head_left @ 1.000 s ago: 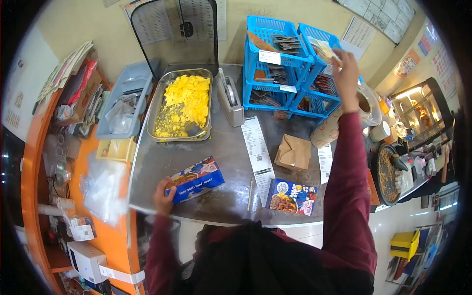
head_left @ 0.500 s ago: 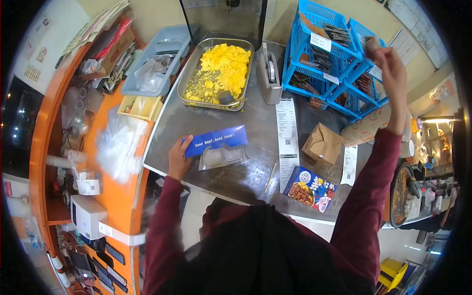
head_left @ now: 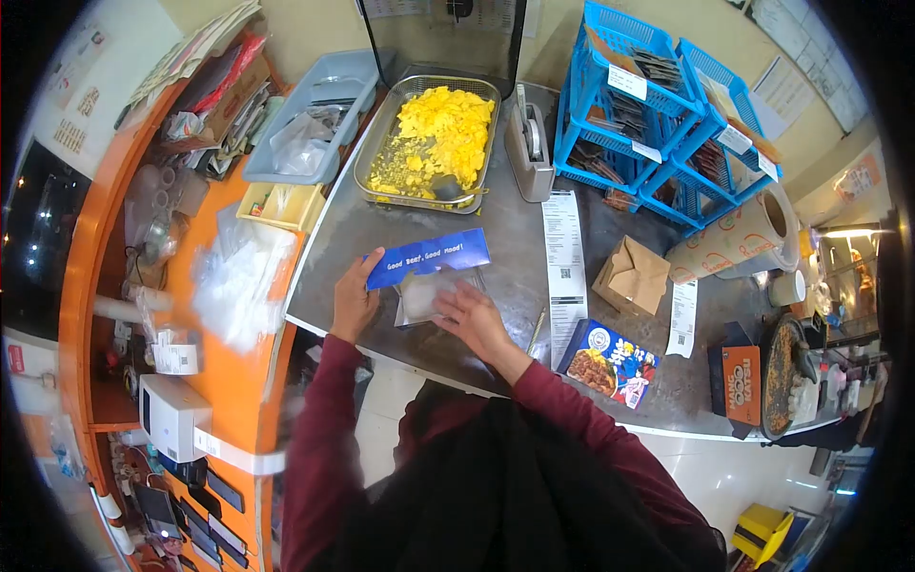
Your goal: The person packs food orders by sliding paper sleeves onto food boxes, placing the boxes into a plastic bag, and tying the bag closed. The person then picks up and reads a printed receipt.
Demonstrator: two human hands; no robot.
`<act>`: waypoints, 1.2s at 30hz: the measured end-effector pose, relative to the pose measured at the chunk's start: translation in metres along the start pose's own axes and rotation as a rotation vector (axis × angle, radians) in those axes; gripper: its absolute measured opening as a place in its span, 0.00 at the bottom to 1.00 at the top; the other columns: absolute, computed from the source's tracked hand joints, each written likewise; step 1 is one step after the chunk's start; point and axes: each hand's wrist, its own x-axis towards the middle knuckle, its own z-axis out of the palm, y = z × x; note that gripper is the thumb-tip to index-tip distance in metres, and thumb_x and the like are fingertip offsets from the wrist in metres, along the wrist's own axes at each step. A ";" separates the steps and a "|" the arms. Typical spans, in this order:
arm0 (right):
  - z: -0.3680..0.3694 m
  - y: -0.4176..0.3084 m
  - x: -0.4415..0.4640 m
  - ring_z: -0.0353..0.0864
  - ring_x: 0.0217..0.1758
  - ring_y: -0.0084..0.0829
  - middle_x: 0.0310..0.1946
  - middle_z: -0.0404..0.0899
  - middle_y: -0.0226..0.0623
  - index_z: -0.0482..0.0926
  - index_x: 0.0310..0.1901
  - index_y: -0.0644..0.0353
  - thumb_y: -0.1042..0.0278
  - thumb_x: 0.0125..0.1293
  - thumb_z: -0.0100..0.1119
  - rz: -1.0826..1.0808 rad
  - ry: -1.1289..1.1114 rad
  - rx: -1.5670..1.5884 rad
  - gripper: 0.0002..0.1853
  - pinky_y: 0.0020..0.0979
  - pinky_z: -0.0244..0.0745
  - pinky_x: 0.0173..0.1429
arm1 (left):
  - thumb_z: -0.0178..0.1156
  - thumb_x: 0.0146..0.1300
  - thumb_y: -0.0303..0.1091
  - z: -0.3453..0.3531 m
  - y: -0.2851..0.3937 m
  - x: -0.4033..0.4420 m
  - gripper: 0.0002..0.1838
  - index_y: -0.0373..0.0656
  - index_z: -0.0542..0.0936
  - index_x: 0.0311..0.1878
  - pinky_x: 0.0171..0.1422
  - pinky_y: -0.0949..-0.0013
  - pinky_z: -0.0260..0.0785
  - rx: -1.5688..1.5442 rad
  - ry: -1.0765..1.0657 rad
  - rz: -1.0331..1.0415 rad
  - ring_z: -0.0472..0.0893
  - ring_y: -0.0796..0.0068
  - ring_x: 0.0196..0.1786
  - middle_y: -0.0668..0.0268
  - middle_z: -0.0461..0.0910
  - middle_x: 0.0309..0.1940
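My left hand grips the left end of a blue cardboard food box lettered "Good Beef, Good Mood!", whose raised panel stands over a clear plastic tray. At the tray's right side, my right hand reaches in with its fingers stretched out. The fingertips touch or nearly touch the tray, and anything beneath them is hidden. To the right lies a closed printed food box, next to a pen and a long paper receipt.
A metal pan of yellow scrambled egg stands at the back. Blue baskets with sachets are stacked behind a brown paper box and a wrapped roll. Left are a grey-blue bin and plastic bags.
My right hand has come down from the blue baskets at upper right to the clear tray. My left hand still holds the blue box in nearly the same place.
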 end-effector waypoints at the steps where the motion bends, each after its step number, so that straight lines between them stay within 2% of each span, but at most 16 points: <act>1: -0.007 -0.002 -0.005 0.75 0.65 0.47 0.63 0.70 0.56 0.56 0.71 0.70 0.69 0.74 0.51 0.024 -0.039 -0.060 0.28 0.44 0.77 0.63 | 0.53 0.55 0.15 0.000 -0.001 0.000 0.33 0.51 0.73 0.66 0.51 0.58 0.76 0.002 -0.007 0.003 0.83 0.46 0.46 0.48 0.80 0.47; 2: -0.012 -0.003 -0.010 0.75 0.64 0.47 0.62 0.70 0.56 0.56 0.70 0.70 0.70 0.73 0.53 0.049 -0.077 -0.123 0.29 0.42 0.78 0.62 | 0.54 0.55 0.15 0.000 -0.003 -0.001 0.33 0.51 0.73 0.66 0.50 0.58 0.76 0.002 -0.012 0.004 0.83 0.46 0.46 0.48 0.80 0.47; 5: -0.011 -0.009 -0.023 0.78 0.59 0.45 0.59 0.73 0.52 0.61 0.68 0.67 0.74 0.65 0.61 -0.595 0.219 -0.942 0.32 0.42 0.77 0.57 | 0.55 0.56 0.16 0.001 -0.007 -0.003 0.33 0.50 0.73 0.66 0.50 0.58 0.76 0.021 -0.027 0.000 0.83 0.46 0.47 0.48 0.80 0.48; 7: 0.007 -0.030 -0.018 0.79 0.54 0.45 0.55 0.75 0.49 0.66 0.65 0.64 0.76 0.59 0.64 -1.010 0.407 -1.203 0.31 0.43 0.77 0.53 | 0.56 0.56 0.16 0.002 -0.008 -0.006 0.33 0.50 0.73 0.67 0.51 0.58 0.76 0.021 -0.029 0.003 0.83 0.47 0.48 0.48 0.80 0.48; 9: 0.007 -0.048 0.001 0.80 0.52 0.45 0.53 0.76 0.48 0.70 0.62 0.62 0.78 0.57 0.64 -1.183 0.407 -1.312 0.29 0.44 0.77 0.51 | 0.57 0.56 0.17 0.004 -0.004 -0.007 0.33 0.50 0.72 0.67 0.52 0.58 0.76 -0.004 -0.019 0.017 0.82 0.47 0.49 0.48 0.80 0.49; 11: -0.012 -0.055 0.028 0.80 0.53 0.48 0.52 0.77 0.48 0.72 0.60 0.60 0.79 0.56 0.63 -1.104 0.198 -1.272 0.28 0.45 0.77 0.51 | 0.61 0.54 0.20 0.004 0.002 -0.003 0.34 0.52 0.72 0.67 0.50 0.58 0.76 -0.040 0.017 0.068 0.82 0.48 0.46 0.52 0.79 0.47; 14: -0.015 -0.087 0.033 0.78 0.55 0.52 0.51 0.77 0.51 0.73 0.59 0.59 0.81 0.56 0.60 -0.791 0.068 -1.431 0.27 0.45 0.75 0.54 | 0.63 0.53 0.21 0.000 0.006 0.003 0.35 0.53 0.72 0.67 0.49 0.57 0.76 -0.006 0.032 0.023 0.81 0.48 0.46 0.54 0.79 0.47; 15: -0.015 -0.095 0.035 0.77 0.55 0.55 0.52 0.76 0.50 0.72 0.60 0.58 0.83 0.55 0.57 -0.832 -0.017 -1.423 0.28 0.46 0.75 0.55 | 0.63 0.53 0.22 -0.001 0.007 0.004 0.35 0.53 0.72 0.67 0.50 0.57 0.76 0.022 0.030 -0.014 0.82 0.48 0.46 0.54 0.79 0.47; 18: -0.003 -0.111 0.036 0.79 0.50 0.52 0.49 0.75 0.49 0.72 0.60 0.60 0.83 0.56 0.54 -0.904 -0.064 -1.524 0.27 0.44 0.77 0.49 | 0.64 0.52 0.22 0.011 0.001 0.004 0.36 0.54 0.72 0.67 0.49 0.59 0.77 0.189 0.121 -0.013 0.83 0.51 0.47 0.54 0.80 0.48; 19: -0.006 -0.111 0.040 0.78 0.51 0.52 0.48 0.74 0.47 0.72 0.58 0.59 0.83 0.56 0.56 -0.986 -0.080 -1.568 0.25 0.44 0.77 0.48 | 0.64 0.52 0.22 0.017 -0.002 0.001 0.35 0.54 0.72 0.66 0.48 0.59 0.77 0.203 0.179 0.036 0.83 0.52 0.46 0.55 0.80 0.48; 21: -0.013 -0.104 0.043 0.79 0.51 0.51 0.48 0.74 0.42 0.74 0.54 0.56 0.81 0.55 0.58 -0.978 -0.070 -1.591 0.22 0.46 0.77 0.48 | 0.65 0.52 0.23 0.030 -0.005 -0.009 0.34 0.54 0.74 0.65 0.46 0.59 0.77 0.226 0.294 0.134 0.84 0.55 0.44 0.56 0.81 0.48; 24: -0.028 -0.089 0.040 0.80 0.49 0.48 0.48 0.75 0.37 0.74 0.49 0.54 0.77 0.56 0.59 -1.003 -0.018 -1.681 0.18 0.46 0.78 0.45 | 0.67 0.55 0.25 0.040 -0.015 -0.021 0.25 0.53 0.78 0.58 0.46 0.58 0.79 0.192 0.312 0.245 0.84 0.53 0.46 0.55 0.81 0.49; 28: -0.052 -0.077 0.052 0.82 0.47 0.44 0.47 0.76 0.35 0.74 0.47 0.54 0.75 0.58 0.58 -1.259 -0.113 -1.692 0.14 0.43 0.79 0.39 | 0.69 0.53 0.26 0.034 -0.030 -0.027 0.28 0.57 0.76 0.58 0.44 0.62 0.79 0.094 0.205 0.226 0.85 0.56 0.46 0.59 0.82 0.50; 30: -0.054 -0.078 0.054 0.82 0.47 0.43 0.47 0.76 0.35 0.74 0.46 0.54 0.75 0.58 0.57 -1.244 -0.118 -1.696 0.14 0.42 0.79 0.40 | 0.70 0.52 0.26 0.023 -0.030 -0.026 0.28 0.59 0.76 0.57 0.46 0.62 0.80 0.148 0.127 0.294 0.85 0.55 0.48 0.59 0.81 0.53; 33: -0.049 -0.081 0.050 0.82 0.48 0.42 0.48 0.76 0.35 0.74 0.47 0.54 0.74 0.58 0.57 -1.191 -0.125 -1.717 0.14 0.41 0.80 0.41 | 0.71 0.51 0.26 0.020 -0.017 -0.024 0.28 0.60 0.76 0.55 0.49 0.61 0.81 0.035 0.059 0.178 0.83 0.54 0.52 0.59 0.78 0.58; 36: -0.053 -0.079 0.045 0.82 0.51 0.42 0.51 0.76 0.36 0.75 0.50 0.53 0.74 0.59 0.57 -1.192 -0.173 -1.719 0.16 0.40 0.81 0.43 | 0.70 0.50 0.24 0.019 -0.017 -0.032 0.28 0.62 0.77 0.54 0.51 0.59 0.81 0.062 0.011 0.213 0.80 0.51 0.60 0.58 0.74 0.64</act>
